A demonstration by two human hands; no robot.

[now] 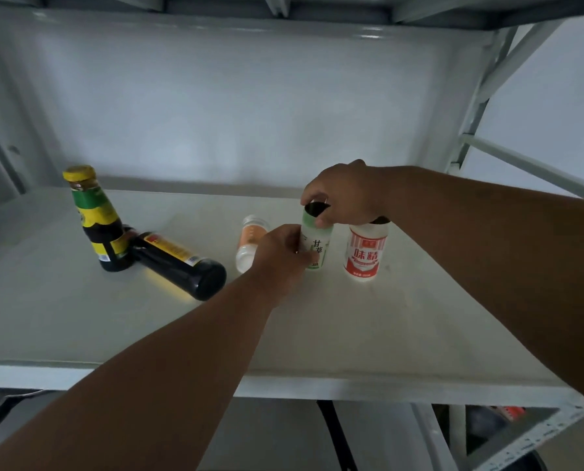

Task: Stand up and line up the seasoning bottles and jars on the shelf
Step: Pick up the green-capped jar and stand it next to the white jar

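Observation:
A green-labelled white jar [317, 248] stands upright in the middle of the white shelf [351, 328]. My right hand [346, 195] grips its dark cap from above, and my left hand [280, 256] holds its lower body from the left. Close on its right stands a red-and-white jar [365, 254], upright, its cap partly hidden by my right wrist. An orange-labelled jar [249, 243] lies on its side just behind my left hand. Farther left, a dark sauce bottle with a yellow cap [95, 219] stands upright, and a second dark bottle [178, 263] lies on its side against it.
The shelf's back wall is pale and bare. A metal upright and diagonal brace [494, 79] frame the right side. The shelf's front edge [283, 389] runs across the lower view, with another shelf level and dark items below.

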